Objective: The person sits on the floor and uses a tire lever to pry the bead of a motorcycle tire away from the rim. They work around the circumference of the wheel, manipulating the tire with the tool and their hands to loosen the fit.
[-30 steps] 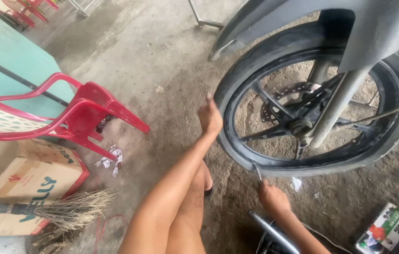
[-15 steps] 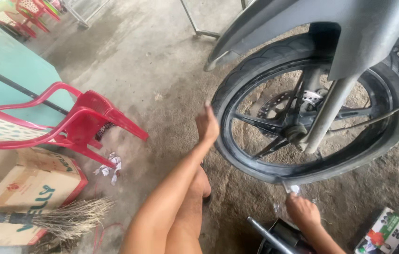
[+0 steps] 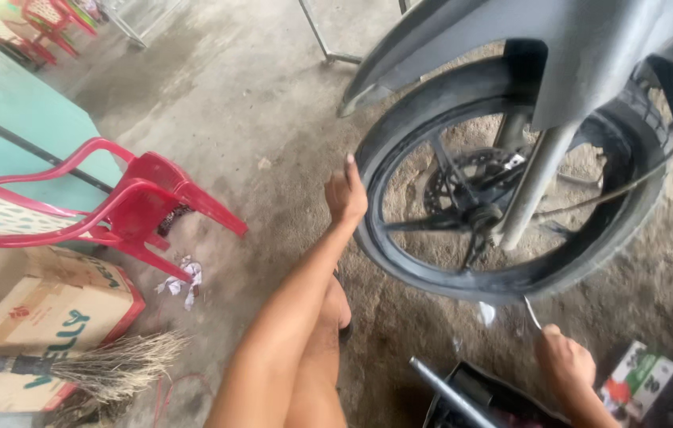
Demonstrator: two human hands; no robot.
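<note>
While the left hand [image 3: 346, 194] stays flat on the tyre [image 3: 400, 261], fingers extended, the right hand [image 3: 565, 363] has withdrawn, fist clasping a thin tool [image 3: 531, 312].

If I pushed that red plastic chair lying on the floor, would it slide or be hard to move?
The red chair looks like thin moulded plastic, so it is probably light. Lying tipped on its side on the rough concrete floor, it would likely scrape along rather than roll.

Soft, even daylight, brightest top left; faint shadows, slight wide-angle edge distortion
</note>
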